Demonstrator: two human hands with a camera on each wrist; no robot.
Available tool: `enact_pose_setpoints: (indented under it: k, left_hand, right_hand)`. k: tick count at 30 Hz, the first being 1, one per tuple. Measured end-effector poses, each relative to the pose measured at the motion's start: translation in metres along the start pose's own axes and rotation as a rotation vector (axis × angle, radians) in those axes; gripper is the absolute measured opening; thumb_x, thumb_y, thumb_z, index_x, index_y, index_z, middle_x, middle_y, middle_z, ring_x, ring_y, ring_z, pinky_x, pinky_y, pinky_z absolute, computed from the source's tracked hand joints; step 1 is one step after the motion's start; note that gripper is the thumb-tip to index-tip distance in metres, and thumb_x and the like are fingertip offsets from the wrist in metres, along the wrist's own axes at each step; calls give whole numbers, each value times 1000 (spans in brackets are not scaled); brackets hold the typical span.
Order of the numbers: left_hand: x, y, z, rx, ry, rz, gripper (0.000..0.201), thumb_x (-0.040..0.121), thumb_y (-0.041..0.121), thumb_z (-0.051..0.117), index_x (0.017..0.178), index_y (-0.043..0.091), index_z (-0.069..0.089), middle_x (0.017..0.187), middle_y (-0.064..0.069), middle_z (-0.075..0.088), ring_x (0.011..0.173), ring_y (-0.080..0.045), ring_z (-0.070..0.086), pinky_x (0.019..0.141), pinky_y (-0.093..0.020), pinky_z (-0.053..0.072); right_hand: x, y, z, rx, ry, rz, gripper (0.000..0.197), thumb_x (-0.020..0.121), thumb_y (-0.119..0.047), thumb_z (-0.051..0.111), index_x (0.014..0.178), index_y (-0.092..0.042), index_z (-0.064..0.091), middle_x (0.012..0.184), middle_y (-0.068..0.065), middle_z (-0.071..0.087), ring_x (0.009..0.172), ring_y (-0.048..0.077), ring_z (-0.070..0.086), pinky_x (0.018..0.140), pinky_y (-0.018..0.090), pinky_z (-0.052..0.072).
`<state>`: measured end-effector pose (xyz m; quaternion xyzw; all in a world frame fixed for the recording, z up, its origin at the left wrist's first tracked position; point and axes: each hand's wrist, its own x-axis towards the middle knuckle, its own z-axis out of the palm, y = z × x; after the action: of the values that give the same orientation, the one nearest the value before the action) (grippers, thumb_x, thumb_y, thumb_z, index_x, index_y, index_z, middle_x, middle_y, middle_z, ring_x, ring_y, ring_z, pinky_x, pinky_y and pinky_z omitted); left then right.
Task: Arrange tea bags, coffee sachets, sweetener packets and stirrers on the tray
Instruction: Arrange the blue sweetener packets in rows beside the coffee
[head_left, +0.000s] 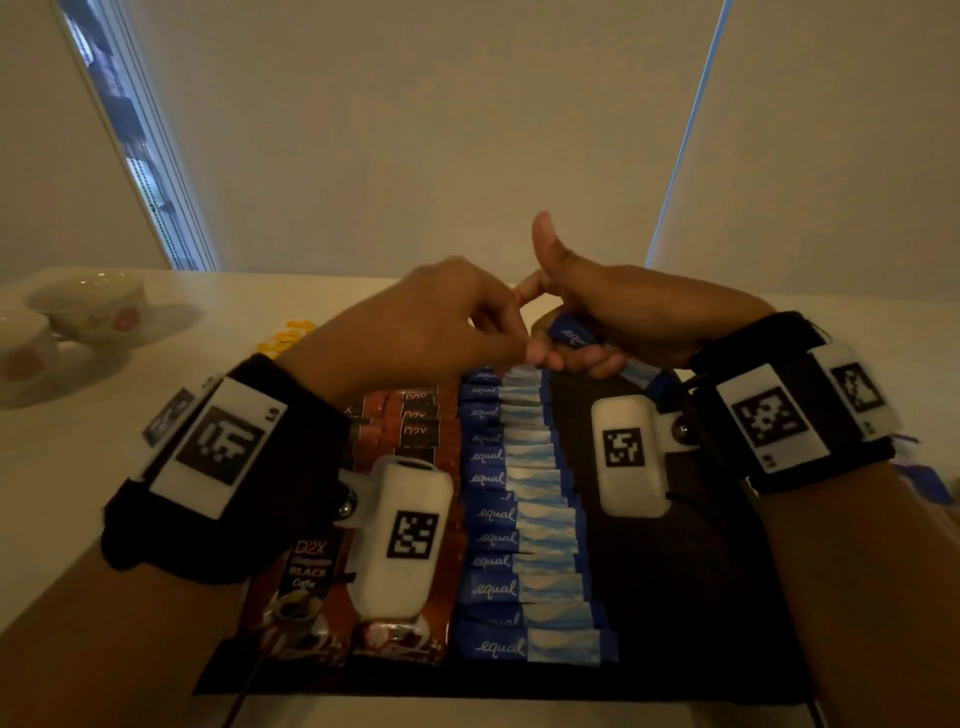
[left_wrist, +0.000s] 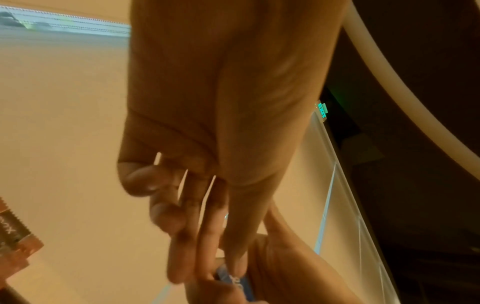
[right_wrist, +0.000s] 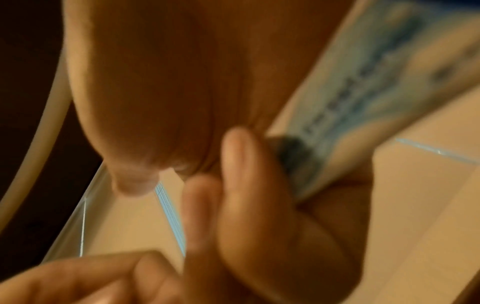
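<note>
- Your right hand (head_left: 618, 317) gripped a small bunch of blue sweetener packets (head_left: 574, 335), fingers curled round it, thumb sticking up.
- Your left hand (head_left: 441, 317) had fingertips bent down onto the near end of that bunch, pinching it against the right fingers; the left wrist view showed the same contact.
- Both hands sat over the far edge of the black tray (head_left: 691, 597).
- On the tray: a column of sweetener packets (head_left: 524, 514), with coffee sachets (head_left: 410, 431) just left of it.
</note>
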<state>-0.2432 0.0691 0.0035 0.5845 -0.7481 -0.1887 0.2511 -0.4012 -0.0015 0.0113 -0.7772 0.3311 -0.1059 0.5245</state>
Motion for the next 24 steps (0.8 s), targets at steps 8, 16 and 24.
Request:
enact_pose_setpoints:
  k: [8, 16, 24]
  left_hand:
    - [1, -8, -4, -84, 177, 31, 13, 75, 35, 74, 83, 28, 67, 78, 8, 66, 62, 0, 57, 57, -13, 43]
    - [-1, -18, -7, -90, 174, 8, 11, 81, 26, 69, 86, 16, 69, 77, 8, 66, 65, 3, 59, 62, -14, 45]
    - [-5, -27, -22, -92, 168, -81, 9, 79, 28, 72, 81, 19, 69, 74, 8, 66, 61, 7, 58, 61, -20, 41]
  right_hand:
    - [5, -4, 12, 182, -175, -101, 101, 79, -76, -4, 119, 4, 44, 67, 13, 45, 45, 14, 25, 41, 20, 19]
    - [8, 0, 12, -17, -140, -81, 60, 82, -61, 28, 88, -5, 49, 66, 6, 58, 49, 13, 50, 43, 22, 41]
    - [1, 1, -4, -317, 139, -60, 13, 85, -24, 64, 91, -13, 66, 75, -7, 69, 67, -1, 65, 60, 13, 52]
